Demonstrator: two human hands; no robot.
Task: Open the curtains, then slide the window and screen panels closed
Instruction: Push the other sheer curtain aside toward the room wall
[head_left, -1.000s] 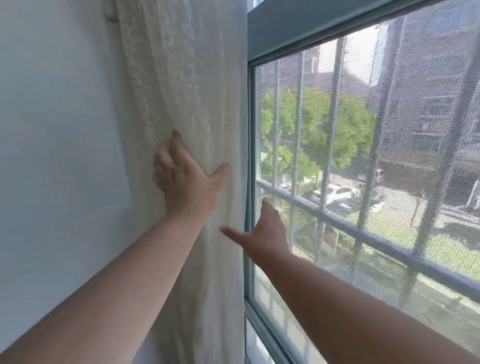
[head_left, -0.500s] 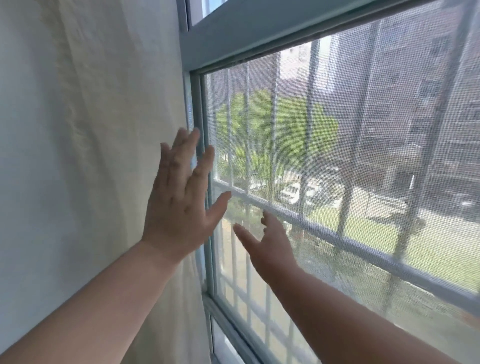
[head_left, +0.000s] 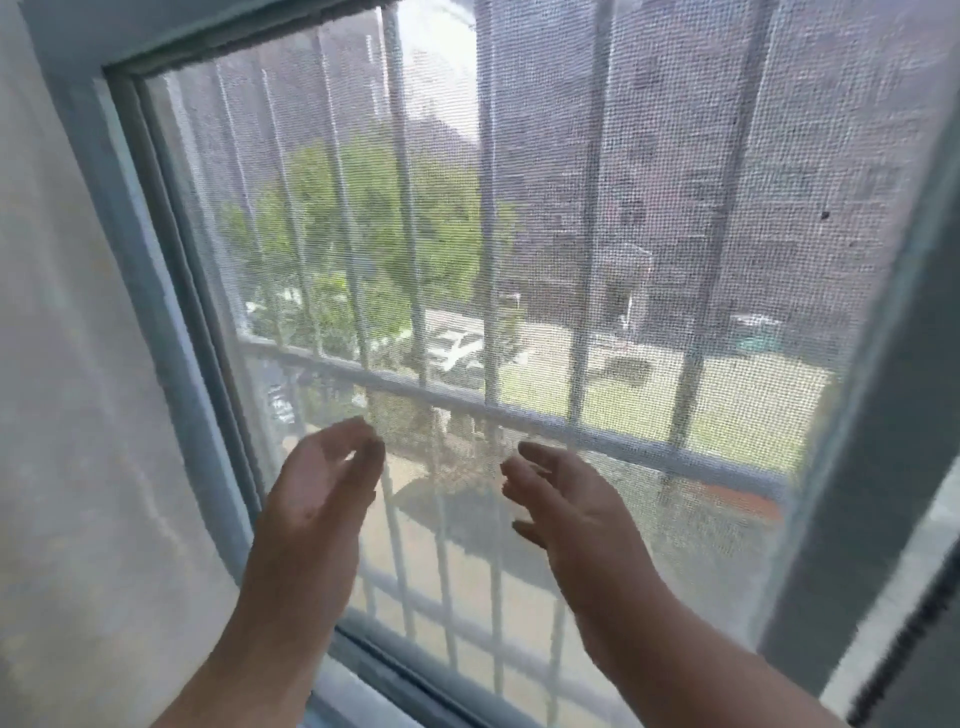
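The cream curtain (head_left: 62, 415) hangs bunched at the far left, beside the grey-blue window frame (head_left: 171, 291). A mesh screen panel (head_left: 519, 234) fills the middle of the view, with white bars outside it. My left hand (head_left: 317, 493) is raised in front of the screen's lower left part, fingers loosely curled and holding nothing. My right hand (head_left: 566, 499) is held up beside it, palm toward the left, fingers spread and empty. Whether either hand touches the mesh I cannot tell. A dark vertical frame member (head_left: 857, 467) stands at the right.
The lower window track (head_left: 395, 675) runs diagonally under my forearms. Outside are a horizontal rail (head_left: 519, 410), trees, parked cars and apartment blocks. A pale sill edge with a dark strip (head_left: 914, 623) shows at the lower right.
My left hand has left the curtain and come down in front of the screen. My view has swung right, so the curtain now sits at the left edge and the screen fills the frame.
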